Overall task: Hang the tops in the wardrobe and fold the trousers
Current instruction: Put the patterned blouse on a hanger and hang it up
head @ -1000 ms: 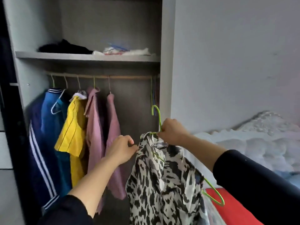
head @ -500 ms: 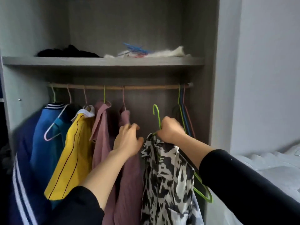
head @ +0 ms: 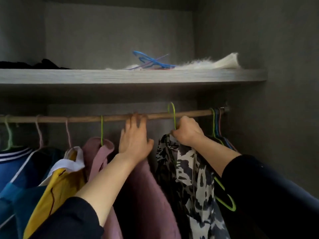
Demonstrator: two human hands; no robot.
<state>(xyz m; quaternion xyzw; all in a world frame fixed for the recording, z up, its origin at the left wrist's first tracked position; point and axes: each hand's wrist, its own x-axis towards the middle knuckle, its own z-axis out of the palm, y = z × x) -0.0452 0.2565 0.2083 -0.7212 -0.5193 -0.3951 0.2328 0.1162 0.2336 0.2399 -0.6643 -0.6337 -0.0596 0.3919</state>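
A black-and-white patterned top (head: pixel 188 171) hangs on a green hanger (head: pixel 173 116) whose hook rises just above the wooden rail (head: pixel 86 118). My right hand (head: pixel 186 132) grips the hanger's neck right under the hook. To its left my left hand (head: pixel 136 137) reaches up with spread fingers, fingertips at the rail; whether they touch it I cannot tell. A mauve top (head: pixel 143 187) hangs below that hand.
Further left on the rail hang another mauve top (head: pixel 96 152), a yellow top (head: pixel 51 188) and blue tops (head: pixel 13 171). Several empty hangers (head: pixel 217 125) bunch at the rail's right end. The shelf (head: pixel 131 75) above carries blue hangers (head: pixel 150 61), white cloth and dark cloth.
Both hands rose toward the rail. The green hook went from below the rail to just above it, carrying the patterned top up. The view came closer to the wardrobe.
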